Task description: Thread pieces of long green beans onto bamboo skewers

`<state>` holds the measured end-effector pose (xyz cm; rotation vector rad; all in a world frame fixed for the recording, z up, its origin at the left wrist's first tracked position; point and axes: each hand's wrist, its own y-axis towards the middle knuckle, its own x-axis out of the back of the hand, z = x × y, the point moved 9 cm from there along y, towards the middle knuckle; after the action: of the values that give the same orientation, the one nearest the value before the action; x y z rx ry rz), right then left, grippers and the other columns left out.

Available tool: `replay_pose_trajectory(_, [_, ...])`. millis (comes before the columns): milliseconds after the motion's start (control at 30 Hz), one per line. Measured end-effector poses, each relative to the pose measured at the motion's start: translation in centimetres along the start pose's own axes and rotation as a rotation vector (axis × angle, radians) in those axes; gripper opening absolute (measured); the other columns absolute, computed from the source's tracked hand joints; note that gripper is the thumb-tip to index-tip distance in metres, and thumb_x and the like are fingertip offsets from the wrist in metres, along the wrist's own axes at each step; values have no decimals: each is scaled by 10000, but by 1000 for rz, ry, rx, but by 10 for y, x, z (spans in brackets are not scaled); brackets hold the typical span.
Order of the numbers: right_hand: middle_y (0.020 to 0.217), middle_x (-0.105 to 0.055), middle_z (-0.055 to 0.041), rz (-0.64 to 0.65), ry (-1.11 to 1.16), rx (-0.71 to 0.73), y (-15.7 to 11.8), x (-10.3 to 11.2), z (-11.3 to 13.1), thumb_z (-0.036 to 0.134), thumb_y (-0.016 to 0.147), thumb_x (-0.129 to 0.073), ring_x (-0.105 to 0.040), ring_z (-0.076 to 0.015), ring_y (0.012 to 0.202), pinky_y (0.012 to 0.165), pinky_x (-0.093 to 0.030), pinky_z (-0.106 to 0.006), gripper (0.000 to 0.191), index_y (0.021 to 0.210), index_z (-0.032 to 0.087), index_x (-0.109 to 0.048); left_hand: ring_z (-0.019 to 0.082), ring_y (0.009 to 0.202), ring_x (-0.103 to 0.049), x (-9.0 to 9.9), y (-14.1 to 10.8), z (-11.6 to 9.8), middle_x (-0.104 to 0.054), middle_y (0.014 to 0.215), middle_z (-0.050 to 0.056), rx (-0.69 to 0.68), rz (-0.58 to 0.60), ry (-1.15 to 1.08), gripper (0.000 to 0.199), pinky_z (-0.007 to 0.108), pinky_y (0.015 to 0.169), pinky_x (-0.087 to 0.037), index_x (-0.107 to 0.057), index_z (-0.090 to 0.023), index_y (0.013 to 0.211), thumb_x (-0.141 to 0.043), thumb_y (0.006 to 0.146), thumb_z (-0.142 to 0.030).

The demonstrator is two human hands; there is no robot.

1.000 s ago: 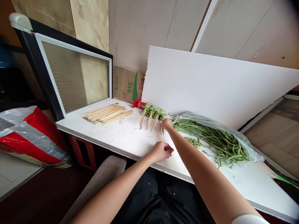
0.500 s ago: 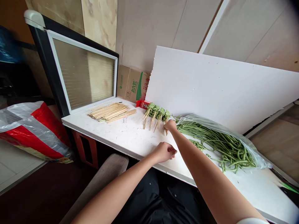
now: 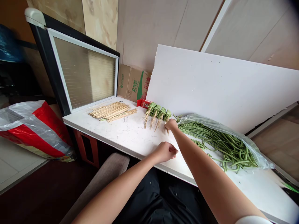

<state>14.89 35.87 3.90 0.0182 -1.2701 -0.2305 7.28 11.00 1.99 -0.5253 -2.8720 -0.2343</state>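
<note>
My right hand (image 3: 171, 124) reaches to the right end of a row of skewered green beans (image 3: 158, 111), its fingers closed around a skewer stick there. The bare stick ends point toward me. Nearer the table's front edge, my left hand (image 3: 166, 151) is curled with its fingertips together; whatever it may hold is too small to make out. Right of my right hand lies a clear bag (image 3: 261, 157) with long green beans (image 3: 217, 140) spilling from its open side. Short cut beans (image 3: 198, 143) rest beside it, partly behind my right forearm.
A pile of bare wooden skewers (image 3: 112, 111) lies at the left on the white table (image 3: 126, 133). Behind stand a cardboard box (image 3: 133, 82), a small red box (image 3: 143, 103) and a white board (image 3: 210, 84). A framed glass panel (image 3: 86, 71) borders the left side.
The view has shifted very slightly. Both hands keep nearly the same places and the same closed shapes.
</note>
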Motion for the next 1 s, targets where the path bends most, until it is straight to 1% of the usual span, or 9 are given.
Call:
replay_pose_trajectory(100, [869,-692,-162,83,-59,-22,-2,-6,1,102,690,-831,-690,-300,821,664,-500,-333,322,991,130,-720,209,750,-725,-1,1,1,-787,832,97,-10,6,5,297,317,762,-529,-741,-143,820,-623,915,-399])
replay_pose_trajectory(233, [876,-692,-171,128,-103,-20,-6,-5,5,102,725,-819,-692,-304,849,701,-508,-342,333,1041,124,-715,211,754,-726,-1,1,2,-785,820,96,-18,-1,10,291,318,760,-527,-740,-145,812,-613,915,-386])
replay_pose_trajectory(467, [885,-686,-166,143,-146,-13,-14,3,7,109,738,-814,-684,-288,858,714,-500,-332,381,1103,103,-704,213,761,-732,0,-1,-1,-787,835,97,8,5,-10,279,317,747,-535,-740,-145,833,-627,903,-390])
replay_pose_trajectory(633, [873,-681,-151,142,-164,-9,-17,5,8,128,754,-810,-681,-271,853,723,-496,-325,356,1094,116,-707,216,762,-735,1,-1,-3,-784,818,91,-11,-5,12,275,320,755,-533,-734,-151,810,-611,911,-375])
replay_pose_trajectory(833, [868,-684,-151,137,-184,1,-16,3,10,100,739,-808,-690,-273,841,721,-508,-329,352,1077,126,-712,218,773,-730,0,0,0,-788,824,87,-33,2,30,274,325,775,-529,-735,-157,812,-600,916,-371])
replay_pose_trajectory(1000, [861,-690,-157,134,-193,13,-12,0,10,85,734,-804,-698,-284,845,726,-517,-337,354,1074,131,-716,218,768,-726,1,-1,-4,-780,789,79,-41,-10,56,288,318,763,-522,-732,-164,775,-588,922,-366])
